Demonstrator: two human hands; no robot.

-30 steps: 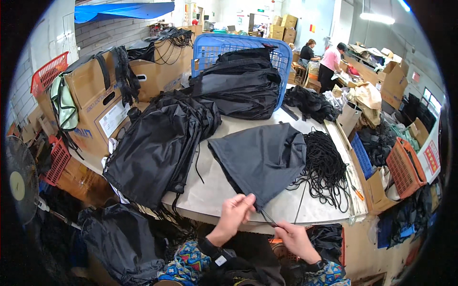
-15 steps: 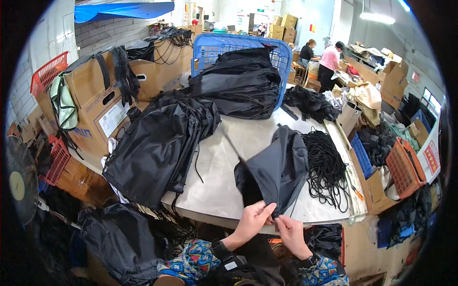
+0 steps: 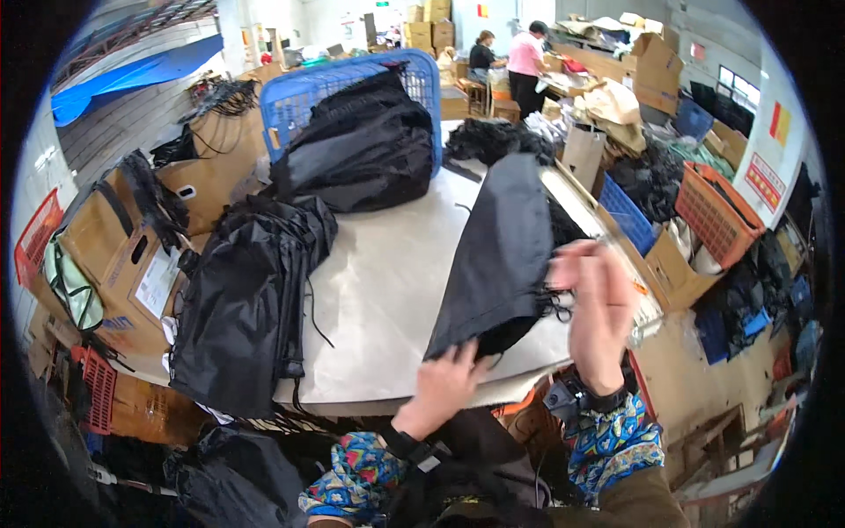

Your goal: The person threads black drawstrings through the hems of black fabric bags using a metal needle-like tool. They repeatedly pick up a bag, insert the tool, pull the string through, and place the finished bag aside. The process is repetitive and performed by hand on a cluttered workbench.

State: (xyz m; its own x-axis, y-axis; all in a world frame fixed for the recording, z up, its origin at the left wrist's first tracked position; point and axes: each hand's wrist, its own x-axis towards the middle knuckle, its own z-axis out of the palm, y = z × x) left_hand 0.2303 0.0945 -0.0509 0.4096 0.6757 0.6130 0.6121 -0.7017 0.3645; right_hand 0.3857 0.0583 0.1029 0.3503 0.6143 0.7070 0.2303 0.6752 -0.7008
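A black fabric bag (image 3: 497, 255) lies slantwise on the pale table (image 3: 387, 264), its wide hem toward me. My left hand (image 3: 444, 387) is closed at that hem, with its fingertips partly hidden against the cloth. To the right of the bag, my right hand (image 3: 603, 308) is raised and smeared by motion, so its grip is unclear. Thin black cord loops (image 3: 560, 306) show between it and the bag. The rest of the cord heap is mostly hidden behind the cloth. A stack of black drawstring bags (image 3: 246, 308) lies left of my hands, cords trailing off the table edge.
Behind, a blue plastic basket (image 3: 421, 75) lies tipped with more black bags (image 3: 361, 150) in front of it. Cardboard boxes (image 3: 132, 255) flank the left. An orange crate (image 3: 717, 216) and a blue crate (image 3: 627, 211) stand right. Two people (image 3: 528, 62) work far back.
My hands have parted: the left remains at the bag's hem while the right has swung up and right. The bag has spread flatter over the cord heap. My view has turned rightward.
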